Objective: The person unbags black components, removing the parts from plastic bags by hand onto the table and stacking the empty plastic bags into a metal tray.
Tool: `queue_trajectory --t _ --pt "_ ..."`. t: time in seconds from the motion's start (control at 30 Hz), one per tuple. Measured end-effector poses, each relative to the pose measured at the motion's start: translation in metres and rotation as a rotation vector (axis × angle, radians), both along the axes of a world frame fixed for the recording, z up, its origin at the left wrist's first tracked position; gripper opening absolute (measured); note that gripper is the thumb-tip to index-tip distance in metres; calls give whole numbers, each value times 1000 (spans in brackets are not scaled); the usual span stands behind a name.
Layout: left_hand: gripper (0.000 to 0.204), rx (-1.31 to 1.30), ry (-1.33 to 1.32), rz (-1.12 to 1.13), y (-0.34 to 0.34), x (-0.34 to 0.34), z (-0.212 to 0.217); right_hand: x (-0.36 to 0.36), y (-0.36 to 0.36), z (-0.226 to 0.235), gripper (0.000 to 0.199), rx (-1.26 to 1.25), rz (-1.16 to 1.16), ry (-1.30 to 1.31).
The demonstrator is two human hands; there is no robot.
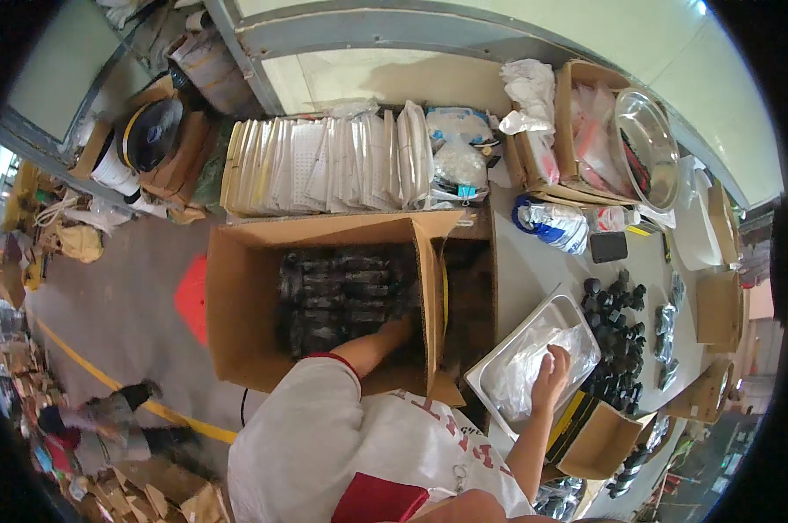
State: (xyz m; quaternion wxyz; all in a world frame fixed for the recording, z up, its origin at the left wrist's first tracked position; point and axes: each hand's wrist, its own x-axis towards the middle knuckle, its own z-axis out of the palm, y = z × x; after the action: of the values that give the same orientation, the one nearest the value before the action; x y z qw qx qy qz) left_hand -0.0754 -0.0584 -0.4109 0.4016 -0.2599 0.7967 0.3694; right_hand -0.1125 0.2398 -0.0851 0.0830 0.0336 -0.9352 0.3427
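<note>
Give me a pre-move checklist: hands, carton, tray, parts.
1. Carton open at the top: ok.
2. Black packs in rows inside it: ok.
3. Left hand grip: cannot tell; it is inside the carton, fingers lost in shadow.
4. Right hand at the tray: ok, over the clear plastic; whether it grips any, cannot tell.
5. Plastic lying flat and sorted: not ok, it is crumpled in the tray.
6. Black parts on the table, right of the tray: ok, in a loose heap.
</note>
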Motion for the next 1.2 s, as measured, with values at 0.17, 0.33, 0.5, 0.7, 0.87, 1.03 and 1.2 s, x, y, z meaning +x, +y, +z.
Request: queue_trajectory --t 0.17,0.33,0.5,0.7,0.87,1.03,1.2 --pt "41 332 -16 -216 -28 27 13 20 -34 19 15 -76 110 -63" --pt "49 284 -249 -136 -97 15 168 32 -38 33 13 -80 219 24" --pt "67 991 213 139 -168 16 312 37 -50 50 13 -285 320 -75" --pt "77 1329 561 326 -58 4 414 41 -71 75 44 -670 502 -175" --pt "61 1364 621 377 55 -13 413 42 -55 86 38 -929 283 -230" --pt "54 1445 441 388 109 -25 397 46 -6 72 23 -1352 261 -209" --pt "56 1344 413 347 156 -36 401 54 42 63 12 -1704 247 -279"
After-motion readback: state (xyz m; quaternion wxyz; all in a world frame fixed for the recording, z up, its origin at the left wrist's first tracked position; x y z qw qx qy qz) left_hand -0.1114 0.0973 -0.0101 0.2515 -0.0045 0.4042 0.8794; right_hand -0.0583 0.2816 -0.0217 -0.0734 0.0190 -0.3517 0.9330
